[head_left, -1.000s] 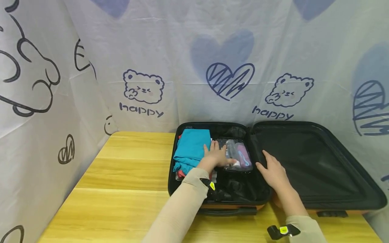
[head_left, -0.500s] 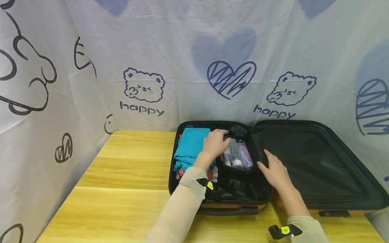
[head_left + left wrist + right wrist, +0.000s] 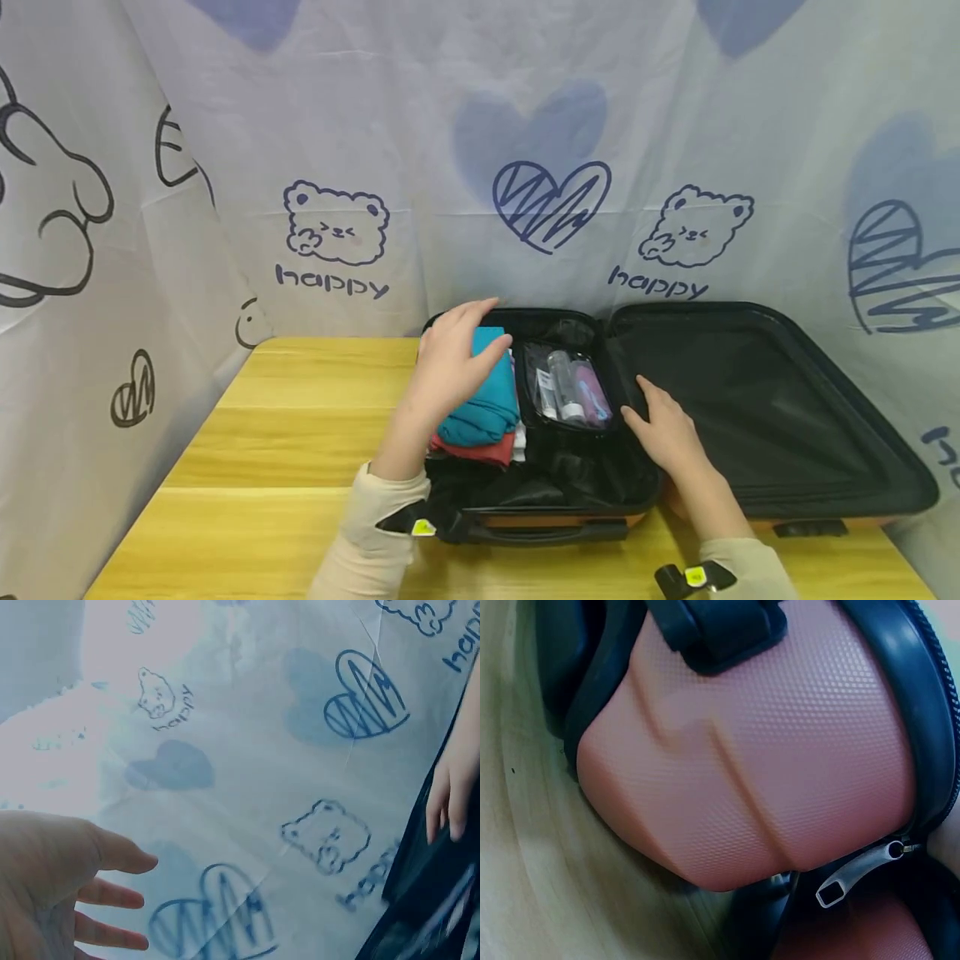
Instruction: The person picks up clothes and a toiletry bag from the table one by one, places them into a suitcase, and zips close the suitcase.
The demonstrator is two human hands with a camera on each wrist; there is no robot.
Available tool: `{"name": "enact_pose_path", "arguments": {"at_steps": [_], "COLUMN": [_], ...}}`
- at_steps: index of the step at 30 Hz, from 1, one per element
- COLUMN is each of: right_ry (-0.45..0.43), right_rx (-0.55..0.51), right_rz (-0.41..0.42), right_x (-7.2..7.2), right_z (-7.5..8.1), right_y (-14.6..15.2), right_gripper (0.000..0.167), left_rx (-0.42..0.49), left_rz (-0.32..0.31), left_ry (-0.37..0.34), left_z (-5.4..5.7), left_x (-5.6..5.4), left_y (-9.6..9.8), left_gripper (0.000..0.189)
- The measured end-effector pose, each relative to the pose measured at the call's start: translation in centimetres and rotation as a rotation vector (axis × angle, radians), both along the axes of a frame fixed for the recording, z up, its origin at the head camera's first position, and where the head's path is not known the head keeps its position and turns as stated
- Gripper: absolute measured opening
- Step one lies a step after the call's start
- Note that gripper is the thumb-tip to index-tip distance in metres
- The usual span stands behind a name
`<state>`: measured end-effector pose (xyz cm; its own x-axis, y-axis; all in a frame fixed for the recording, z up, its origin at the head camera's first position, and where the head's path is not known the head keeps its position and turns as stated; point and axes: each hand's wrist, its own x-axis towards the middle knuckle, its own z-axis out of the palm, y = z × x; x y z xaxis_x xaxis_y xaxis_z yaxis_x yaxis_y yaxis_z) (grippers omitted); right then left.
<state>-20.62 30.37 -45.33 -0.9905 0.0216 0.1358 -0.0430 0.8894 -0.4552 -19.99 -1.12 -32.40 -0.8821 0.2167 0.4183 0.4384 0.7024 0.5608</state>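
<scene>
An orange-shelled suitcase [image 3: 555, 505] lies spread open on the table. Folded teal cloth [image 3: 480, 408] sits in its left side, on top of red fabric [image 3: 480, 452]. My left hand [image 3: 453, 358] hovers over the suitcase's left edge and hides part of the teal cloth; its fingers are extended and hold nothing. To the right of the cloth lies a clear pouch [image 3: 566, 387] with bottles and a purple item inside. Across the hinge side, my right hand [image 3: 667, 429] rests with loosely spread fingers at the inner edge of the black-lined lid [image 3: 765, 400].
Wooden table surface [image 3: 262, 450] stretches out left of the suitcase. A printed curtain [image 3: 420, 150] hangs close behind it. The carry handle [image 3: 555, 532] faces the person, and a metal zipper pull [image 3: 859, 874] shows by the hinge in the right wrist view.
My left hand has moved from beside the clear pouch, up and left over the cloth to the suitcase's left edge. More red fabric shows under the teal cloth. My right hand stays put.
</scene>
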Motion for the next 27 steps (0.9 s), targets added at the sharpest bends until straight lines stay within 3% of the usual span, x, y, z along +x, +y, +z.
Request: {"name": "enact_pose_path", "arguments": {"at_steps": [4, 10, 14, 19, 23, 27], "right_ry": [-0.002, 0.001, -0.006, 0.0, -0.001, 0.003], "right_rx": [-0.005, -0.002, -0.014, -0.013, -0.013, -0.005], "right_rz": [0.001, -0.002, 0.01, 0.008, 0.008, 0.002], "right_x": [0.1, 0.2, 0.1, 0.1, 0.1, 0.2], "right_z": [0.1, 0.2, 0.2, 0.1, 0.1, 0.3], "right_y": [0.0, 0.1, -0.1, -0.1, -0.1, 0.1], "right_gripper": [0.066, 0.067, 0.067, 0.067, 0.067, 0.066], "left_rx": [-0.03, -0.061, -0.08, -0.18, -0.256, -0.297], "left_rz": [-0.002, 0.042, 0.075, 0.073, 0.069, 0.062], "left_ry": [0.053, 0.116, 0.143, 0.184, 0.152, 0.062], "left_z": [-0.9, -3.1, -4.4, -6.4, -8.1, -9.4], "left_x": [0.5, 0.0, -0.4, -1.4, -2.4, -3.3], "left_y": [-3.3, -6.8, -8.0, -8.4, -8.9, -9.5], "left_gripper": [0.053, 0.053, 0.052, 0.05, 0.046, 0.049]}}
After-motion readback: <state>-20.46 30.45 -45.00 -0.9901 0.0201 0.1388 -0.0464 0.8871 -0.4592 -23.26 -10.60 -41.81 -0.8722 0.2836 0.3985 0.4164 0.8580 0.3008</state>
